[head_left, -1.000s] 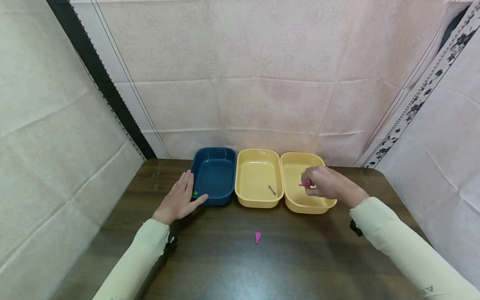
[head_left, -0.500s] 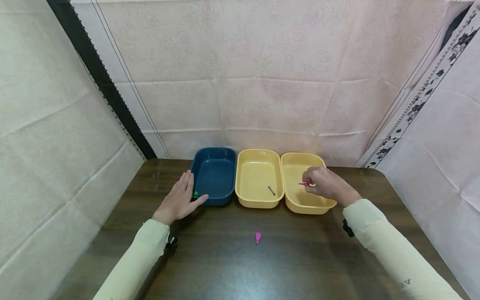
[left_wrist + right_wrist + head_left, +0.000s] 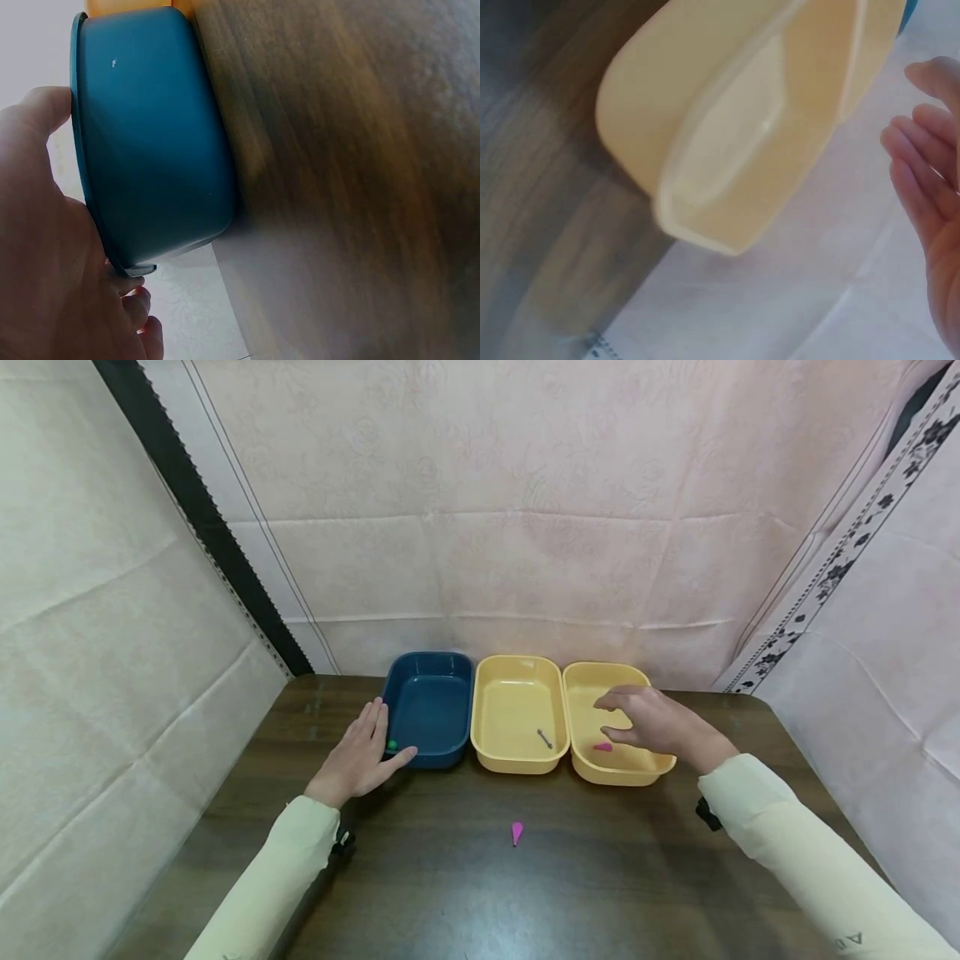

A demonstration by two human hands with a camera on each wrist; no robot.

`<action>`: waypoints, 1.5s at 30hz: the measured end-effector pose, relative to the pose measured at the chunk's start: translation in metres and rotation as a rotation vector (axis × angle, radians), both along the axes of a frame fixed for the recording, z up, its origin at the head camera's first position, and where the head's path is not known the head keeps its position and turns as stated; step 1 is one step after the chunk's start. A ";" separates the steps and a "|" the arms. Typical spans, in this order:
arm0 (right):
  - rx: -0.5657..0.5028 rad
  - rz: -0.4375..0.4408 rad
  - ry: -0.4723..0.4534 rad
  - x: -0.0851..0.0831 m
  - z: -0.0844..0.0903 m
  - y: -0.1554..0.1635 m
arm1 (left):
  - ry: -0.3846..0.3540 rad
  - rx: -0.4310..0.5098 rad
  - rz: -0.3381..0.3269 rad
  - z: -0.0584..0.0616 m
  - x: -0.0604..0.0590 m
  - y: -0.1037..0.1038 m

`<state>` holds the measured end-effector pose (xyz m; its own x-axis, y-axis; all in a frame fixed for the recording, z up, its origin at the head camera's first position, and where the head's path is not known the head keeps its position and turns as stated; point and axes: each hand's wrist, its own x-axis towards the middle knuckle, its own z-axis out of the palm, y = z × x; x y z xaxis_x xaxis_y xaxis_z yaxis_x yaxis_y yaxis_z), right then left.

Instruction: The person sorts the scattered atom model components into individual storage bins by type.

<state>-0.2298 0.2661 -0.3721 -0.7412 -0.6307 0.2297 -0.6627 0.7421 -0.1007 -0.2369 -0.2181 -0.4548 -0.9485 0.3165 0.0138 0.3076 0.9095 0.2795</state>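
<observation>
R hand (image 3: 652,727) hovers, fingers spread, holding nothing, over the right yellow plastic tub (image 3: 618,772) w/ a small pink piece (image 3: 602,747) inside. L hand (image 3: 358,758) lies flat against the dark blue plastic tub (image 3: 429,706) (fingers straight).

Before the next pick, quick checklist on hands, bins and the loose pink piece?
1. Right hand free: ok, fingers open above the right yellow bin.
2. Pink piece dropped: ok, lies in that bin.
3. Left hand steadying blue bin: ok, flat against its side.
4. Second pink piece reachable: ok, lies unobstructed on the table.
5. Middle yellow bin contents: one small grey item; its type cannot tell.
</observation>
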 end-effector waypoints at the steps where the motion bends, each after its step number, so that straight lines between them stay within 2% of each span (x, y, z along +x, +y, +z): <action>1: 0.002 0.016 0.004 0.002 0.002 -0.002 | 0.001 -0.001 0.000 0.000 0.000 0.000; 8: 0.009 0.090 0.014 0.017 0.014 -0.020 | 0.004 -0.009 -0.001 -0.001 -0.001 0.000; 16: 0.050 0.185 0.077 0.033 0.016 -0.043 | 0.006 -0.009 -0.004 0.000 0.000 0.000; 23: 0.097 0.247 0.046 0.046 0.015 -0.066 | 0.007 -0.016 -0.004 0.000 0.000 0.000; 34: 0.190 0.378 0.016 0.055 0.001 -0.099 | 0.009 -0.014 -0.003 0.000 0.000 0.000; 40: 0.266 0.409 -0.037 0.058 -0.015 -0.112 | 0.004 -0.010 -0.003 0.000 0.000 0.000; 45: 0.284 0.426 -0.059 0.059 -0.030 -0.119 | 0.004 -0.012 -0.002 0.000 -0.001 0.000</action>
<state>-0.1710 0.1466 -0.4019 -0.4114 -0.9110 -0.0291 -0.9114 0.4111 0.0188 -0.2374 -0.2182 -0.4545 -0.9479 0.3183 0.0139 0.3103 0.9124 0.2670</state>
